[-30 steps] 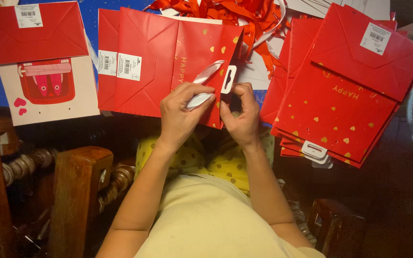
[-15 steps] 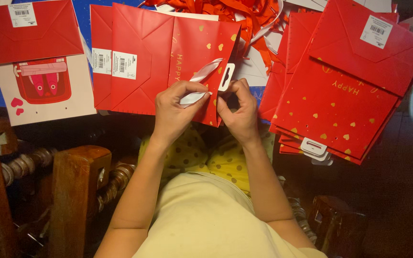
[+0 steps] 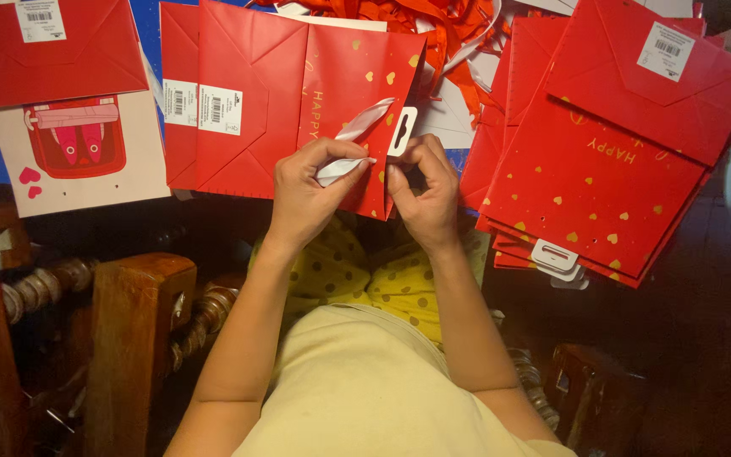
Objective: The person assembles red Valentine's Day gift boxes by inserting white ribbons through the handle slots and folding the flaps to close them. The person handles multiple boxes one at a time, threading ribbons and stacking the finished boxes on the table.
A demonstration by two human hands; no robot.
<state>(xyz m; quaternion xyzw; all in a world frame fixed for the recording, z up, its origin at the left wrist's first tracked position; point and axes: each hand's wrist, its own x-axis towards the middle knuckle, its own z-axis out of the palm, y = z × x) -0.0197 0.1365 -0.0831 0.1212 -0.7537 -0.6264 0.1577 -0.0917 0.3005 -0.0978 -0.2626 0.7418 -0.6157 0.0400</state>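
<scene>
- Left hand [image 3: 310, 190] pinches a white ribbon [image 3: 357, 140] against the flat red bag [image 3: 298, 110], keeping its end steady.
- Right hand [image 3: 425, 190] pinches the bag's near edge, beside the white hang tab [image 3: 402, 131].
- Bag stack [image 3: 611, 152] right of the bag.

A blue surface [image 3: 147, 34] carries flat red paper bags [image 3: 602, 161] in stacks; a cream bag [image 3: 78, 156] at left; red ribbons [image 3: 433, 21] heaped behind.
</scene>
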